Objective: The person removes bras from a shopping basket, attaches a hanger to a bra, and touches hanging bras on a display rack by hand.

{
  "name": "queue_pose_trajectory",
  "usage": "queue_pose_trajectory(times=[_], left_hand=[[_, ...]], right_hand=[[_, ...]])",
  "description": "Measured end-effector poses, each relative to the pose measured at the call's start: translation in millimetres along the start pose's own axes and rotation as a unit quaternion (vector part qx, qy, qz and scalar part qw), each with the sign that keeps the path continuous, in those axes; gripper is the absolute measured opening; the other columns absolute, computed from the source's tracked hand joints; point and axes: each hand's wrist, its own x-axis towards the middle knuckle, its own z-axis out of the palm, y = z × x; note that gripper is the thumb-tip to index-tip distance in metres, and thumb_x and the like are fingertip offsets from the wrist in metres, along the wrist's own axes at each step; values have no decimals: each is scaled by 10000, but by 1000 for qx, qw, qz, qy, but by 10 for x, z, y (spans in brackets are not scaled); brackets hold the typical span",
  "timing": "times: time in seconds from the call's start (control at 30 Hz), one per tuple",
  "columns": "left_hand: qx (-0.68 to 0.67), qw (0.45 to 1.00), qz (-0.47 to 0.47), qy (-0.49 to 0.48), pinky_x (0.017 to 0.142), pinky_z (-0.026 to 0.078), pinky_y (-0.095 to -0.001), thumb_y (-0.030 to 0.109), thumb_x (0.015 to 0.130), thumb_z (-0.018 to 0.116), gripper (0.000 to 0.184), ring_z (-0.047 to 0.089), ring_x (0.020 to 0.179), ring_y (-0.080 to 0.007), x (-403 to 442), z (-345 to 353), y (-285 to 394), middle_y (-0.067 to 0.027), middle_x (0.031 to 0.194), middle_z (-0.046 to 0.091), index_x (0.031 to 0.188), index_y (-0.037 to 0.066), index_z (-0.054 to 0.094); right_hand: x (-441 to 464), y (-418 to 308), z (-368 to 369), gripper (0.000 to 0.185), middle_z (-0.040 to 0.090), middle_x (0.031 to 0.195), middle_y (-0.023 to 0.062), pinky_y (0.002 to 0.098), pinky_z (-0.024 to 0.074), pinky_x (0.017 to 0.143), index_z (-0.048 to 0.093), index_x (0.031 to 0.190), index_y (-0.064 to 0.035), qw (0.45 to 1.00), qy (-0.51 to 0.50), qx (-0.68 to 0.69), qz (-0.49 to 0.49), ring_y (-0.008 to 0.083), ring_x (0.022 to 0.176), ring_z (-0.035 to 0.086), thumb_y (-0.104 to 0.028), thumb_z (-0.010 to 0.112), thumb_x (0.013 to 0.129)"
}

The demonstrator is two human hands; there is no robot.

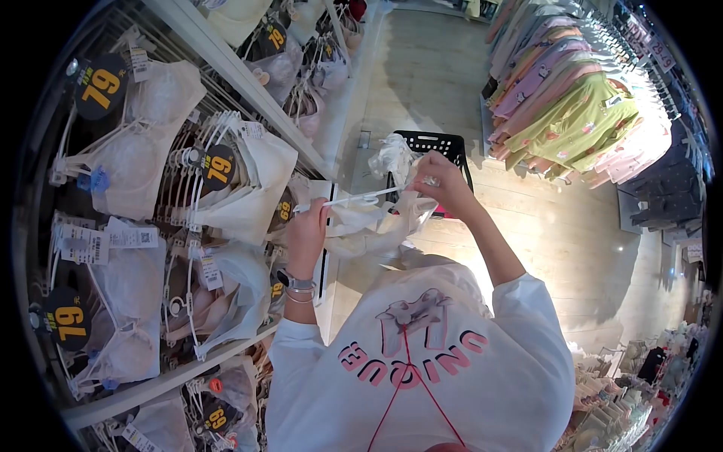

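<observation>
In front of my chest a pale bra (369, 233) is stretched between my two hands, with a thin white bar or strap running along its upper edge. My left hand (305, 233), with a watch and bracelet at the wrist, is closed on the bra's left end beside the rack. The fingers of my right hand (443, 183) pinch its other end, higher up and over the basket. Just beyond stands a black basket (455, 148) on the floor, partly hidden by my right hand. A bunched white item (393, 157) shows at its left side.
Bras on hangers (248, 177) fill the wall rack at my left, with round black price tags (102, 87) among them. A rack of colourful clothes (576, 109) stands at the far right over the wooden floor (422, 68). More hanging garments (617, 399) are at the lower right.
</observation>
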Motion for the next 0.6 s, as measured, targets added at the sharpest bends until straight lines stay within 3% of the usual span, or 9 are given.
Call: queue_pose_trajectory(times=[0.03, 0.13, 0.27, 0.43, 0.6], left_hand=[[-4, 1000, 6, 1, 456, 444, -403, 232, 938, 526, 125, 596, 542, -321, 1, -13, -2, -120, 605, 586, 971, 120, 571], [-31, 999, 19, 0, 451, 435, -397, 262, 930, 544, 145, 591, 532, -314, 8, -111, 30, -115, 594, 580, 934, 120, 571], [-53, 998, 29, -11, 443, 420, -384, 326, 904, 578, 213, 580, 514, -301, 37, -219, 24, -110, 571, 563, 873, 115, 572], [-34, 998, 34, -44, 479, 426, -381, 286, 891, 601, 175, 588, 536, -299, 84, -343, 15, -111, 604, 589, 900, 111, 603], [-30, 997, 62, -17, 447, 396, -376, 342, 883, 594, 220, 548, 492, -289, 108, -448, 47, -93, 545, 535, 857, 124, 572]], right_hand=[[28, 8, -1, 138, 609, 701, 54, 297, 450, 620, 660, 797, -21, 1000, 19, 1, -21, 172, 641, 561, -142, 724, 785], [75, -80, -124, 99, 605, 758, 28, 262, 427, 667, 670, 818, -43, 977, -105, 67, 171, 119, 703, 537, -107, 733, 777], [72, -27, -81, 83, 612, 772, 4, 245, 426, 656, 662, 799, -33, 964, -132, 129, 191, 87, 710, 532, -94, 719, 795], [85, -54, -38, 137, 610, 723, -18, 204, 398, 564, 632, 773, -29, 933, -128, 252, 224, 33, 653, 509, -129, 712, 820], [69, 60, -78, 91, 618, 803, -9, 205, 401, 579, 619, 783, -23, 930, -145, 223, 254, 32, 671, 514, -64, 683, 834]])
